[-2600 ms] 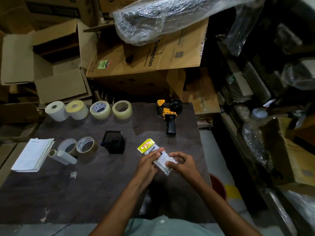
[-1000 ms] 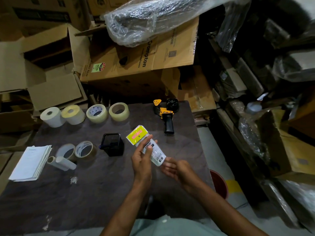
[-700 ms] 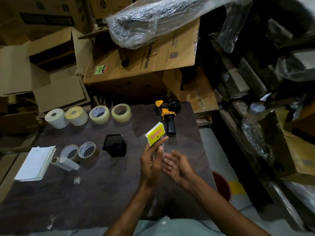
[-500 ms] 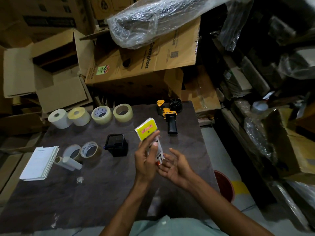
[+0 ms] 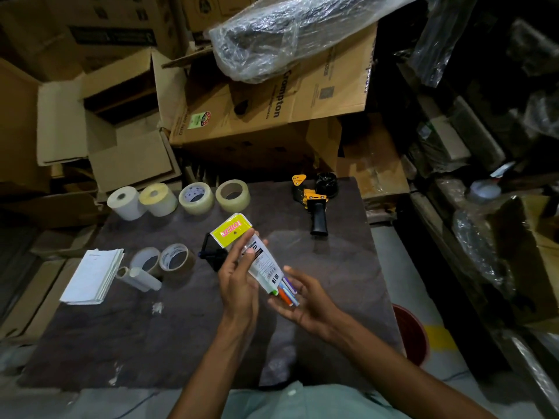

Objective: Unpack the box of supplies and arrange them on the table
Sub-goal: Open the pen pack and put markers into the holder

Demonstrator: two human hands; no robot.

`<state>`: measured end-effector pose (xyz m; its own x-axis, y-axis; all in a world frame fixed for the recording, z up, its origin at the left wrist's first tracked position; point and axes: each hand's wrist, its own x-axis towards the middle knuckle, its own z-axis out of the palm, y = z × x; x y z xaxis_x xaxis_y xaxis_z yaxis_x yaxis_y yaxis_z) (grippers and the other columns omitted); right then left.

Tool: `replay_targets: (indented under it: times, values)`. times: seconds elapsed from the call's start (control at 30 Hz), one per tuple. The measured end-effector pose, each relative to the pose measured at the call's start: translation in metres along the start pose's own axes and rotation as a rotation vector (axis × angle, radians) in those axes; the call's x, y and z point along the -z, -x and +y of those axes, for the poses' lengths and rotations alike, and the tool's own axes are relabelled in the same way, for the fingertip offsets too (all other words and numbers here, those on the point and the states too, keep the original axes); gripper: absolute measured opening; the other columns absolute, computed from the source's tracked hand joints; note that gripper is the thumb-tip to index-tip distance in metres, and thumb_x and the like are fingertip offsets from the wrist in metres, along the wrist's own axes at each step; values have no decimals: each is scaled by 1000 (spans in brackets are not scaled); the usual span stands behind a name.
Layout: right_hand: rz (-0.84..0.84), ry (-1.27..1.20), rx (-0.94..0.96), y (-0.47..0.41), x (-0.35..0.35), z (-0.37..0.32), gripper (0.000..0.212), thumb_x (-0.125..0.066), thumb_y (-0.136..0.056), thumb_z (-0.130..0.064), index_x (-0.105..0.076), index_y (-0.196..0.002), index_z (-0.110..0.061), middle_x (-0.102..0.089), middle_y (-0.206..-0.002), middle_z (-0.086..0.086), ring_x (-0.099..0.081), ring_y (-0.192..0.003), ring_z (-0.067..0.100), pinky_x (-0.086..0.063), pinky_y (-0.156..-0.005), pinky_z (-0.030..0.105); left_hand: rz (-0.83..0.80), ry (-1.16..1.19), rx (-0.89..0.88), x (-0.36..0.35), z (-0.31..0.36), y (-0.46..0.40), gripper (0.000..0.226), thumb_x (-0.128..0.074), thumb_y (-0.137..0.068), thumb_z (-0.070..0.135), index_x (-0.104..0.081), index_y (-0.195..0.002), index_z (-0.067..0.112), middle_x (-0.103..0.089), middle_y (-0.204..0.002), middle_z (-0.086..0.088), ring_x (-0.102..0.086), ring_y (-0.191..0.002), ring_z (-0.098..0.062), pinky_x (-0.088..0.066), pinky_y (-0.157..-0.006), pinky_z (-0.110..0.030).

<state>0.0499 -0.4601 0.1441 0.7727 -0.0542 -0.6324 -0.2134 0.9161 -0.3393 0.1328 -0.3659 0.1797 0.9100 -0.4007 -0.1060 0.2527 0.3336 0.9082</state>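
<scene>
My left hand [image 5: 239, 282] grips a clear pen packet [image 5: 260, 263] with a yellow header card, tilted with the header up and to the left. Several coloured pens [image 5: 287, 293] stick out of its lower end into the palm of my right hand [image 5: 305, 302], which is cupped open under them. Both hands hover above the dark table [image 5: 332, 267]. On the table lie a row of tape and label rolls [image 5: 196, 198], two brown tape rolls [image 5: 177, 259], a white tube [image 5: 145, 278], a paper stack [image 5: 93, 276], a black holder [image 5: 213, 255] partly hidden by the packet, and a yellow-black tape dispenser [image 5: 314, 204].
An open cardboard box [image 5: 121, 122] stands behind the table at the left. Large cartons [image 5: 272, 116] and a plastic-wrapped bundle [image 5: 287, 31] lean behind the table. Cluttered shelves fill the right side. A red bucket [image 5: 411, 337] sits on the floor at the right.
The packet went from lying flat between both hands to being lifted and tipped by my left hand. Pens have slid out of its lower end onto my right palm.
</scene>
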Motion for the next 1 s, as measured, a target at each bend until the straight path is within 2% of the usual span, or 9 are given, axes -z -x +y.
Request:
replay_targets:
  times: [0.13,0.27,0.33,0.47,0.57,0.67,0.73,0.87,1.0]
  values:
    - [-14,167,27,-2,-10,9,40,-71,-83,-29,-67,-113,-3,-71,-93,11,-65,-74,15,-58,-64,25,75,-42,-48,7,-5,4,37,-46,-97,0,-61,-129,12,-69,-123,-1,-62,-119,-28,-50,-94,-42]
    - [-15,217,126,-5,-14,18,31,-76,-80,-8,-65,-108,-1,-74,-100,13,-67,-86,17,-59,-75,27,127,-21,-64,14,-10,6,39,-40,-98,-3,-63,-125,14,-71,-119,6,-60,-121,-30,-45,-103,-48]
    - [-10,213,184,-6,-14,24,29,-76,-79,-1,-64,-105,-2,-74,-102,15,-69,-87,19,-59,-76,27,149,-29,-67,21,-13,5,41,-41,-97,-3,-65,-123,18,-70,-121,1,-60,-121,-29,-44,-104,-48]
    - [-37,179,255,-4,-13,28,22,-69,-86,-4,-65,-108,-3,-71,-110,18,-71,-92,22,-59,-80,26,209,-1,-87,35,-7,5,41,-44,-97,-4,-68,-120,20,-66,-127,-4,-63,-115,-20,-53,-90,-33]
    - [-74,134,236,-3,-14,28,24,-62,-93,-11,-66,-114,0,-71,-112,18,-72,-91,20,-58,-85,28,236,42,-111,39,-4,6,39,-43,-97,-7,-65,-121,14,-68,-123,1,-65,-111,-12,-54,-85,-23]
    - [-75,106,201,-5,-14,29,27,-62,-91,-5,-65,-117,3,-70,-116,18,-71,-93,20,-56,-89,28,267,63,-100,45,-5,6,38,-44,-96,-7,-64,-123,11,-64,-131,-4,-63,-115,-13,-52,-98,-32]
    - [-72,113,163,-6,-13,30,29,-63,-89,-2,-65,-118,4,-69,-118,18,-70,-97,21,-55,-91,27,288,82,-87,48,-5,7,38,-43,-96,-7,-63,-124,9,-62,-133,-7,-63,-114,-14,-52,-99,-33]
    - [-16,163,101,-7,-8,29,23,-66,-85,0,-73,-106,1,-72,-112,13,-71,-94,16,-58,-77,20,306,127,-99,64,-4,4,38,-43,-97,-6,-61,-128,7,-63,-132,-10,-62,-118,-26,-53,-97,-38]
    - [22,116,-13,-9,-5,31,29,-69,-79,-8,-69,-105,5,-71,-108,24,-72,-86,25,-61,-71,28,308,115,-91,75,-3,7,39,-45,-96,-7,-61,-129,8,-66,-128,-7,-64,-116,-25,-55,-95,-38]
